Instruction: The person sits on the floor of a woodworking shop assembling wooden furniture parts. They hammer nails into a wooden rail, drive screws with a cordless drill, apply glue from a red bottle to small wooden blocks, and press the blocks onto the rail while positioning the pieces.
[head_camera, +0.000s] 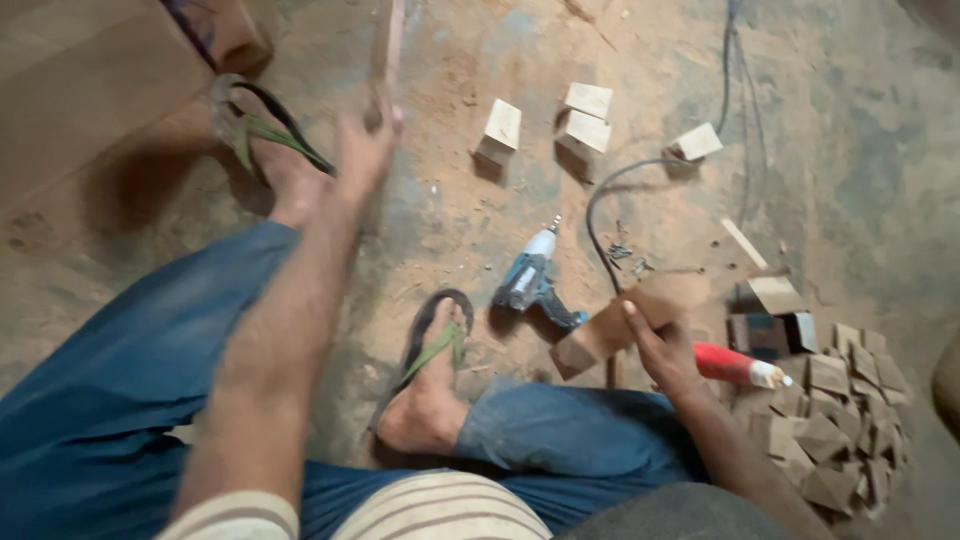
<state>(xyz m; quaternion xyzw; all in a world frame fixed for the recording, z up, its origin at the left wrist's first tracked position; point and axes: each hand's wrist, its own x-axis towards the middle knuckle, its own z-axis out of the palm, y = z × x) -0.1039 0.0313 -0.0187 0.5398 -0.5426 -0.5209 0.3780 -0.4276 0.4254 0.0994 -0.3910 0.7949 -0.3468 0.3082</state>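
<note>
My left hand (365, 150) reaches far forward and grips the lower end of a thin wooden strip (390, 45) that runs up out of view. My right hand (660, 345) holds a flat brown wooden piece (625, 320) low at the right, thumb on its top face. A blue and white power drill (530, 280) lies on the dusty floor just left of that piece. A red bottle with a white tip (738, 366) lies right beside my right wrist. My legs in blue jeans and my feet in flip-flops fill the lower left.
Several pale wooden blocks (585, 120) stand on the floor ahead. A heap of small brown wooden triangles (835, 420) lies at the right. A black cable (600, 215) curves across the floor near loose screws (625, 255). A large board (70, 90) lies at the upper left.
</note>
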